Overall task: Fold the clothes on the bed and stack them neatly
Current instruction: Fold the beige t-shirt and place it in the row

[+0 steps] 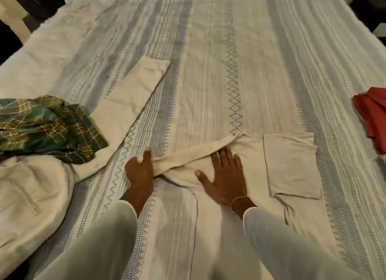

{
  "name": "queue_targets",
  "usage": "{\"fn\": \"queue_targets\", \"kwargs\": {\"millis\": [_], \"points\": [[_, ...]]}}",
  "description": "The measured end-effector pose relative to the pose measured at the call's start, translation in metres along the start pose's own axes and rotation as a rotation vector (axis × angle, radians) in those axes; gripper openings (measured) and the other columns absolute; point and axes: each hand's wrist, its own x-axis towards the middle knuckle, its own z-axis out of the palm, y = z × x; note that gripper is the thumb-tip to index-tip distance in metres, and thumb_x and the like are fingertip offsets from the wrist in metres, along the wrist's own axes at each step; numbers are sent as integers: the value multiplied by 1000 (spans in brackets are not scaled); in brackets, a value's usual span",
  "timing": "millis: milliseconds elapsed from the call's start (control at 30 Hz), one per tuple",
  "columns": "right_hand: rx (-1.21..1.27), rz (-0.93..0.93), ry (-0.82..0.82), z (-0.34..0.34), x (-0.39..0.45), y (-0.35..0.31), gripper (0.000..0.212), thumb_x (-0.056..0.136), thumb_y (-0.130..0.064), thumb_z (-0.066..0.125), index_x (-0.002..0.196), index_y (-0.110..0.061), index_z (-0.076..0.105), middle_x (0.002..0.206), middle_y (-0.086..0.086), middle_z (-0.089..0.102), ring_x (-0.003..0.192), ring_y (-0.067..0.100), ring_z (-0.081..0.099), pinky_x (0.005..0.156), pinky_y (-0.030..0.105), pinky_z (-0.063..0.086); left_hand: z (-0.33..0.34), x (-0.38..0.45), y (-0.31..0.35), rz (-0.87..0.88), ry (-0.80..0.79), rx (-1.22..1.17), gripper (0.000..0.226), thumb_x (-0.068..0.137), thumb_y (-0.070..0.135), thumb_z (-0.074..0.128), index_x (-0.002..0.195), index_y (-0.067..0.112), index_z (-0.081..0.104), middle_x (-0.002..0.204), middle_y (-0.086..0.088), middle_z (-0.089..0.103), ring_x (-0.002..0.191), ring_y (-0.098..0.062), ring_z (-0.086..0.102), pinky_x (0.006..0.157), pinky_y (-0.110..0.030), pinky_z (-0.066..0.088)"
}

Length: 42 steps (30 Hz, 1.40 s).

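Head view. Cream shirt (240, 158) spread flat on the bed (229, 50), toward the near edge and slightly right of the middle, body running down toward the near edge between the two white sleeves of the person. Right-side short sleeve already turned in as a neat flap; left-side long sleeve drawn across toward the middle.

Likely light, soft and limp, with no stiffness to hold a crease unaided; probably slides a little on the woven bedspread. Best taken at cuffs, hems and shoulder seams, pinned flat with one palm while the other draws a fold over. Nothing fragile.

Left hand (139, 171) curled around the cuff end of the long sleeve, pinching it at the shirt's left edge. Right hand (225, 179) spread flat, fingers straight, pressing the chest of the shirt just beside the sleeve's root, a thin bracelet at the wrist. Hands close together, sleeve stretched between them.

Near the left edge: cream trousers (125, 104) lying unfolded, a green plaid garment (46, 125) crumpled on top. At the right edge: a red cloth (373, 116), well apart from the hands.
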Motion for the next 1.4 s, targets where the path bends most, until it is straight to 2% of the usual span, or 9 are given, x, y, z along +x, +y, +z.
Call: {"fn": "queue_targets", "kwargs": {"millis": [133, 233, 333, 433, 533, 800, 967, 1100, 1400], "points": [[-28, 4, 24, 3, 2, 0, 82, 87, -80, 36, 147, -25, 45, 153, 13, 42, 146, 32, 31, 121, 53, 18, -10, -6, 21, -106, -10, -48, 60, 81, 64, 68, 82, 8, 47, 86, -2, 52, 80, -17, 52, 82, -35, 43], [-128, -18, 19, -8, 16, -6, 71, 81, -81, 39, 135, -37, 53, 133, 13, 50, 120, 36, 45, 101, 53, 35, -18, -7, 16, 294, -257, 359, 85, 62, 67, 83, 122, 17, 50, 110, 1, 55, 103, -16, 55, 91, -36, 47], [-224, -22, -122, -26, 46, -13, 75, 85, -80, 31, 152, -47, 21, 142, 17, 38, 120, 42, 42, 92, 55, 39, -19, 0, 3, 676, -360, 874, 103, 53, 70, 86, 141, 32, 47, 133, -3, 45, 124, -23, 43, 95, -43, 47], [-175, 79, -310, -40, 76, -16, 81, 90, -76, 33, 153, -54, -13, 152, 18, 25, 131, 48, 34, 95, 60, 39, -14, 8, 7, 766, -359, 1065, 69, 70, 68, 77, 125, 29, 65, 129, -5, 52, 121, -30, 47, 91, -44, 48], [-196, 37, -293, -39, 73, -11, 78, 93, -73, 31, 156, -49, -9, 153, 14, 25, 132, 42, 32, 95, 61, 39, -9, 18, 19, 779, -323, 1017, 28, 93, 40, 61, 100, 18, 76, 101, -10, 66, 98, -34, 61, 77, -43, 53], [-134, -24, 28, -10, 52, 14, 71, 99, -58, 22, 158, -20, 29, 165, 12, 25, 147, 34, 29, 115, 56, 24, 3, 37, 34, 705, -277, 971, 32, 103, 38, 49, 100, 10, 65, 96, -9, 69, 88, -29, 65, 70, -36, 47], [-100, -70, -126, -11, 83, 35, 81, 92, -71, 3, 162, -31, 5, 170, 2, -2, 156, 28, -5, 123, 56, -5, -5, 41, 37, 633, -444, 1065, 67, 62, 82, 73, 105, 34, 53, 88, 12, 58, 81, -13, 58, 75, -33, 51], [-152, -80, -119, -7, 82, 38, 78, 95, -71, 6, 162, -30, 1, 170, 3, -5, 156, 29, -8, 122, 58, -7, -9, 54, 26, 716, -407, 865, 26, 88, 46, 72, 90, 20, 72, 82, 2, 69, 79, -21, 66, 63, -27, 43], [-174, -80, -90, -4, 80, 34, 80, 95, -69, 5, 162, -27, 4, 170, 5, -2, 156, 32, -4, 121, 61, -6, 7, 75, 47, 517, -204, 567, 42, 89, 47, 72, 70, 10, 69, 62, -1, 61, 69, -25, 61, 61, -31, 42]]}}
